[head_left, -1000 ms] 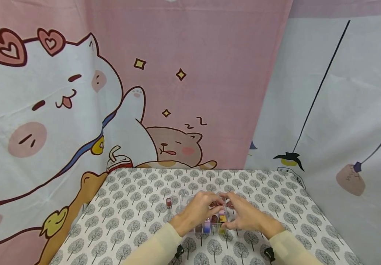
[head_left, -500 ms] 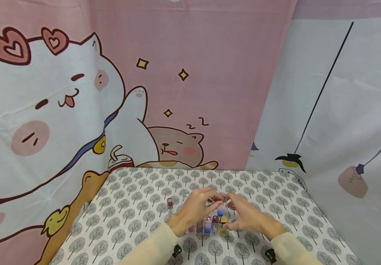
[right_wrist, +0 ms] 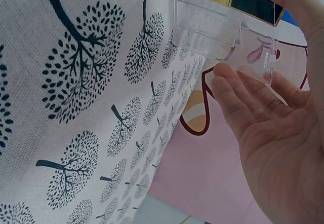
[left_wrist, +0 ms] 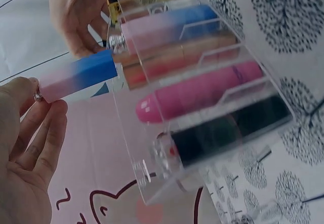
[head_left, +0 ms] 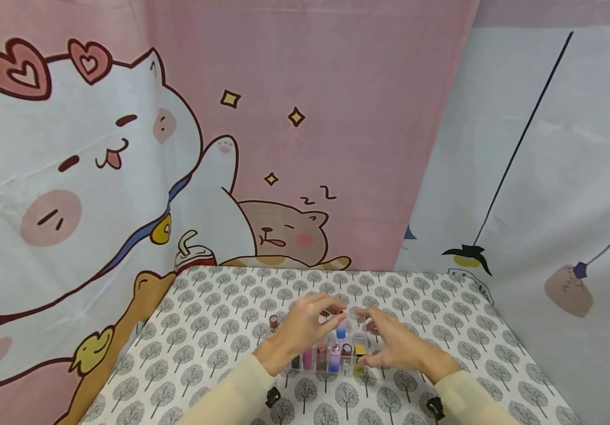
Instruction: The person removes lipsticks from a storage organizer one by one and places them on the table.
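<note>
My left hand (head_left: 302, 327) pinches a pink-and-blue lipstick tube (left_wrist: 78, 76) between thumb and fingers, above the back part of a clear plastic lipstick organizer (head_left: 320, 371). Several lipsticks stand in its front slots: a black one (left_wrist: 233, 130), a magenta one (left_wrist: 197, 93), a rose-brown one (left_wrist: 182, 62), a second pink-and-blue one (left_wrist: 167, 29) and a gold-and-black one (right_wrist: 255, 3). With its thumb at the front and fingers at the back, my right hand (head_left: 397, 341) holds the organizer's right end. An unfilled slot shows in the right wrist view.
A lipstick with a reddish-brown cap (head_left: 274, 321) stands to the left of the organizer. The table has a white cloth (head_left: 209, 330) printed with grey trees. Behind it hangs a pink cartoon curtain (head_left: 358, 147).
My left hand has moved left and slightly up with the pink-and-blue lipstick, baring more of the organizer's front row. The right hand has stayed at the organizer's right end.
</note>
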Demonstrator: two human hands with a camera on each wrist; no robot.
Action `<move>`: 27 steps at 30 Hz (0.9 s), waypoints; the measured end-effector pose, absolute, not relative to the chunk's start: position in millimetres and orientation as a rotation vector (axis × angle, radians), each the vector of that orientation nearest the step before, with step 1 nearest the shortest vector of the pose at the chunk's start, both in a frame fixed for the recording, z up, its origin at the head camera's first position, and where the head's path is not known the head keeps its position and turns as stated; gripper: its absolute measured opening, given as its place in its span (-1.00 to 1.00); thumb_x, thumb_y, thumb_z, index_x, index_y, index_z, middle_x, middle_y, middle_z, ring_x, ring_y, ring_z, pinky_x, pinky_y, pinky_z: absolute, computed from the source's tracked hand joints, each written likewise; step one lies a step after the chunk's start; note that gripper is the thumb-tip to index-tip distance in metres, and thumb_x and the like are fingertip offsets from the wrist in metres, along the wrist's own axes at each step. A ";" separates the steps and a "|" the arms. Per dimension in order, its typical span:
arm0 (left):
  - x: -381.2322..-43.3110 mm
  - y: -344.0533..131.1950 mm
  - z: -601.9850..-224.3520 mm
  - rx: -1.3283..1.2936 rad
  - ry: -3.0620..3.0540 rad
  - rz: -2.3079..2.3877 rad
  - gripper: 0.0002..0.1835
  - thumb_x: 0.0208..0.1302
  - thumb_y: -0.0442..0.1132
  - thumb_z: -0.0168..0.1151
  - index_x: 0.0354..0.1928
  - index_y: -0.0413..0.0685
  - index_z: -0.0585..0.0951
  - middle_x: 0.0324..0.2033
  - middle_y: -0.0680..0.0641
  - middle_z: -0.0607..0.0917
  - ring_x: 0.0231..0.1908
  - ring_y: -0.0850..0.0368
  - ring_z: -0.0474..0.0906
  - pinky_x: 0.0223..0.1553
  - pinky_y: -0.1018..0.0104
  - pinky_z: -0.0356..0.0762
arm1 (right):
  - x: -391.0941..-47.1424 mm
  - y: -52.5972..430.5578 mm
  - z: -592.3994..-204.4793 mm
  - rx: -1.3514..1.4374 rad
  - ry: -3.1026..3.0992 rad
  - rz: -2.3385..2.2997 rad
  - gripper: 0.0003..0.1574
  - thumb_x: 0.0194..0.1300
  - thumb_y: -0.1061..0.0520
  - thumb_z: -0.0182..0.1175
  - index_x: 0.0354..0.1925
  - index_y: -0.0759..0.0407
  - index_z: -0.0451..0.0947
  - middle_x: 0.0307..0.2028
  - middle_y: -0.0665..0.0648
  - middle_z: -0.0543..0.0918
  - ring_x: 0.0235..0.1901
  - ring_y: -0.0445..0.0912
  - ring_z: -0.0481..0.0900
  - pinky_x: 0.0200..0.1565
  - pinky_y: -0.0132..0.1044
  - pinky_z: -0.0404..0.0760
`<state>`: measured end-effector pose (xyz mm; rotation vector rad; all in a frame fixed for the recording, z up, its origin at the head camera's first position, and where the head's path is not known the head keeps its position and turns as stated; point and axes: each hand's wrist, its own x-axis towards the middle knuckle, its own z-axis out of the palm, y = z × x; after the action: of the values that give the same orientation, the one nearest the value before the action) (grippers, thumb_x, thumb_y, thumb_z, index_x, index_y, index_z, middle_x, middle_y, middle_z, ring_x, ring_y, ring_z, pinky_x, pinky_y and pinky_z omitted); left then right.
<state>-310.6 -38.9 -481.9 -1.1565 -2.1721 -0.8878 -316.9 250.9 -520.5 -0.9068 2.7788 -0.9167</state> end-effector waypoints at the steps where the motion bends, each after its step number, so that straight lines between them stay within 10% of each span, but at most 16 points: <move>1: -310.0 -41.5 -481.2 -1.146 -2.167 -0.884 -0.81 0.51 -0.30 0.61 0.07 -0.14 0.85 -0.02 -0.11 0.96 -0.08 0.06 0.96 0.07 0.41 0.93 | -316.6 250.6 -520.5 -0.906 2.776 -0.916 0.40 0.24 -0.22 0.79 0.76 0.12 0.26 0.54 0.28 0.60 0.36 0.14 0.73 0.34 0.26 0.88; 27: -311.3 -105.7 -477.2 -0.956 -2.076 -0.859 -0.81 0.41 -0.39 0.65 0.00 -0.14 0.86 -0.12 -0.09 0.96 -0.17 0.10 0.93 -0.07 0.30 0.98 | -314.1 249.5 -518.1 -0.868 2.780 -0.917 0.41 0.21 -0.19 0.80 0.77 0.10 0.26 0.51 0.26 0.61 0.40 0.16 0.72 0.38 0.24 0.87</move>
<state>-311.3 -105.7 -477.2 -0.9558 -2.0756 -0.8586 -314.1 249.5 -518.1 -0.8683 2.7801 -0.9170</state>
